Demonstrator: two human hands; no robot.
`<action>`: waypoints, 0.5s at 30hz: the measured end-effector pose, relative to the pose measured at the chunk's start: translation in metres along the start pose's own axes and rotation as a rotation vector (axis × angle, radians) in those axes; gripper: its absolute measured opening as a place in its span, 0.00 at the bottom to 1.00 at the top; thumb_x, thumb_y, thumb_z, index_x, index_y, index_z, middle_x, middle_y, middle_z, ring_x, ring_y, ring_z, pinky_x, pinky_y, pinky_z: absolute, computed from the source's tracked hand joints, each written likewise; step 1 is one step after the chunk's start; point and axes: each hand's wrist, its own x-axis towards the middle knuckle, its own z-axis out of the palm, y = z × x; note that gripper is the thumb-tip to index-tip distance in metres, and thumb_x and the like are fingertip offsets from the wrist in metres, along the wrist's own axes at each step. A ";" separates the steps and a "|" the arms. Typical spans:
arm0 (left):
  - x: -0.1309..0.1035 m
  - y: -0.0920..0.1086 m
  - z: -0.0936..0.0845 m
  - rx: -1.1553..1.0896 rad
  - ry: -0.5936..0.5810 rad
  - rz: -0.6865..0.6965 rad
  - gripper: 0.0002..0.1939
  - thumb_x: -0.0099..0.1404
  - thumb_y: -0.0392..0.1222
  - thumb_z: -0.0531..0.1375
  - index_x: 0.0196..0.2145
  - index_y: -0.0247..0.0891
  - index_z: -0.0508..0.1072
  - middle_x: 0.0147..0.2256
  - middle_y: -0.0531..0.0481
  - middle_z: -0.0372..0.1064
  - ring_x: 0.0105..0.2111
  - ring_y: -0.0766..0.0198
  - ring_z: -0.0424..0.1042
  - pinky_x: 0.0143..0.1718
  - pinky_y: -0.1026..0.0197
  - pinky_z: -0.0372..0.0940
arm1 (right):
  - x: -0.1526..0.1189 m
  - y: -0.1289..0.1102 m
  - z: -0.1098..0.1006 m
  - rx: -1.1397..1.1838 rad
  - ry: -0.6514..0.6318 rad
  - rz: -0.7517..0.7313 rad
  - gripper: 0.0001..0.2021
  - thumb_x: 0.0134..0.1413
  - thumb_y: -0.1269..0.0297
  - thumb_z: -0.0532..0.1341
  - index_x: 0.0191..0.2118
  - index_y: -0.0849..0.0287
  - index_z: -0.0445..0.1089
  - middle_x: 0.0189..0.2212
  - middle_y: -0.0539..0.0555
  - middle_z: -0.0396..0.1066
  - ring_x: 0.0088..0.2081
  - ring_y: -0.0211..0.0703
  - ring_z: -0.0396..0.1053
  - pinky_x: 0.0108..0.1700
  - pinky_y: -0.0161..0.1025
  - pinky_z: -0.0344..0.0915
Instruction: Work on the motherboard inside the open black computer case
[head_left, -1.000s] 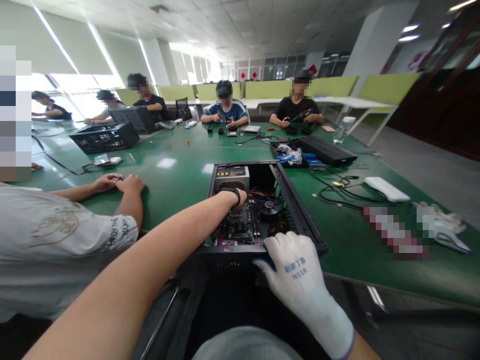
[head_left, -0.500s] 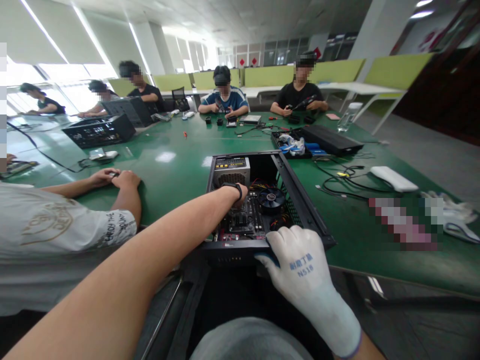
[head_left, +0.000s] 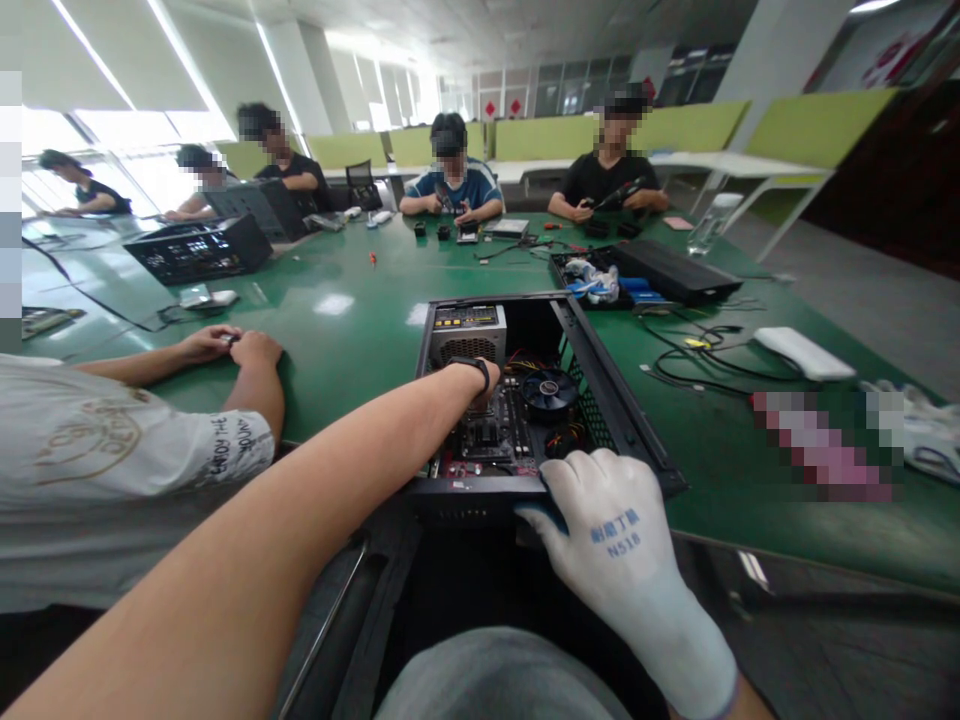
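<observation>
Your bare left hand [head_left: 487,385] reaches down into the open black metal computer case [head_left: 600,400] on the green worktop [head_left: 352,340], beside its grey power supply [head_left: 466,335]; I cannot tell its grip. Your white-gloved right hand [head_left: 600,525] curls over the case's near rim, fingers pressed together

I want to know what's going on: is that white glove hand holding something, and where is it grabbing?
The gloved right hand grips the open computer case by its near front edge. The bare left hand reaches inside; its fingers are hidden.
</observation>
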 end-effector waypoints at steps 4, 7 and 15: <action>-0.005 0.002 -0.003 0.034 -0.005 0.018 0.25 0.44 0.49 0.74 0.40 0.34 0.82 0.38 0.41 0.79 0.44 0.50 0.76 0.50 0.58 0.68 | 0.000 -0.001 0.000 -0.003 0.001 -0.003 0.13 0.51 0.50 0.66 0.33 0.53 0.67 0.29 0.54 0.69 0.34 0.50 0.61 0.35 0.44 0.43; -0.014 0.004 -0.010 0.048 -0.046 0.023 0.27 0.44 0.46 0.74 0.42 0.31 0.82 0.42 0.38 0.79 0.45 0.47 0.76 0.50 0.57 0.69 | 0.000 -0.001 0.000 0.005 -0.002 -0.002 0.13 0.51 0.51 0.66 0.33 0.53 0.67 0.29 0.54 0.68 0.34 0.50 0.61 0.35 0.44 0.43; -0.031 0.009 -0.021 0.042 -0.068 0.010 0.32 0.43 0.43 0.75 0.47 0.29 0.80 0.47 0.35 0.77 0.48 0.45 0.75 0.51 0.57 0.68 | 0.001 -0.001 -0.002 0.016 -0.007 -0.008 0.13 0.52 0.51 0.66 0.34 0.54 0.68 0.30 0.55 0.68 0.34 0.50 0.61 0.35 0.44 0.43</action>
